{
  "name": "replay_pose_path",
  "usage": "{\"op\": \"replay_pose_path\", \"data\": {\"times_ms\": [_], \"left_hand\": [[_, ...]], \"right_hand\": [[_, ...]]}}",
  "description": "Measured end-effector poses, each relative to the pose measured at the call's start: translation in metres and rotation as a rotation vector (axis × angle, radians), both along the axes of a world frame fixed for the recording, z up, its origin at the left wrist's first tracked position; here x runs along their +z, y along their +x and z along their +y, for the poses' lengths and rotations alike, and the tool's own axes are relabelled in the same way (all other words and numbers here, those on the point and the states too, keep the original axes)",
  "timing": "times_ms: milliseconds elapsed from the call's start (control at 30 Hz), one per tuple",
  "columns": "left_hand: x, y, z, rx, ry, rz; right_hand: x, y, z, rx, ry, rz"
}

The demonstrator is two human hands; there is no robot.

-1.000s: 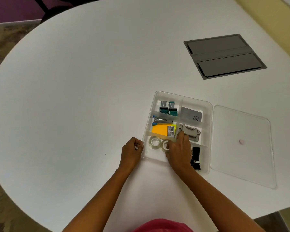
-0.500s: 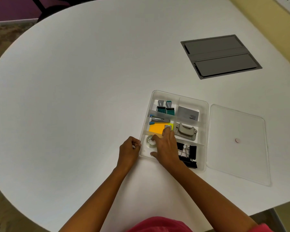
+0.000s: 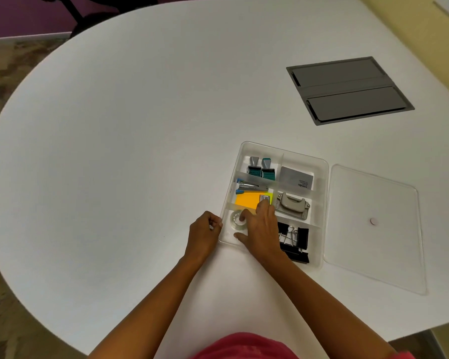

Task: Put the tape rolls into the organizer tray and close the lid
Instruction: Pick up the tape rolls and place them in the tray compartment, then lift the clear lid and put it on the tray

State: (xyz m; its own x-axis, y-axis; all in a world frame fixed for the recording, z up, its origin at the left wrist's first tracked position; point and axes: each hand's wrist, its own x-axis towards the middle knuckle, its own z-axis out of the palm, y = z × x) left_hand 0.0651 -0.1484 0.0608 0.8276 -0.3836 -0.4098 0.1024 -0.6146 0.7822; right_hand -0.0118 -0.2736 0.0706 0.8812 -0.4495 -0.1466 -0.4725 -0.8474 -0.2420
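Partly hidden: tape roll (image 3: 237, 219) under right hand (image 3: 260, 228).

A clear tape roll (image 3: 237, 220) is seen lying flat in the near-left compartment of the organizer tray (image 3: 324, 208), its round hole facing up. Part of it is covered by fingers (image 3: 244, 216) laid on its right side, so a second roll cannot be made out. The tray is a shallow, rectangular box of translucent plastic, divided into several compartments and left open on the white counter (image 3: 114, 151). The lid (image 3: 373, 229), a flat clear sheet with rounded corners and a small round knob at its middle, is laid on the counter just beside the tray's right edge.
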Motion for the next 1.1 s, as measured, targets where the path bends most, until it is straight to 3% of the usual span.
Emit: {"op": "replay_pose_path", "data": {"times_ms": [200, 467, 633, 833, 1100], "left_hand": [[0.001, -0.001, 0.0, -0.003, 0.001, -0.011], [0.005, -0.008, 0.0, -0.019, 0.02, -0.071], [0.008, -0.014, 0.001, -0.047, 0.057, -0.122], [0.008, -0.022, 0.01, -0.025, 0.041, -0.097], [0.01, -0.027, 0.013, 0.016, 0.043, -0.092]], "right_hand": [[0.03, -0.03, -0.022, -0.279, 0.157, -0.449], [0.032, -0.098, -0.077, -0.675, 0.106, -0.654], [0.005, -0.133, -0.091, -0.823, 0.155, -0.576], [-0.019, -0.154, -0.089, -0.705, 0.303, -0.268], [-0.018, -0.15, -0.084, -0.632, 0.232, -0.183]]}}
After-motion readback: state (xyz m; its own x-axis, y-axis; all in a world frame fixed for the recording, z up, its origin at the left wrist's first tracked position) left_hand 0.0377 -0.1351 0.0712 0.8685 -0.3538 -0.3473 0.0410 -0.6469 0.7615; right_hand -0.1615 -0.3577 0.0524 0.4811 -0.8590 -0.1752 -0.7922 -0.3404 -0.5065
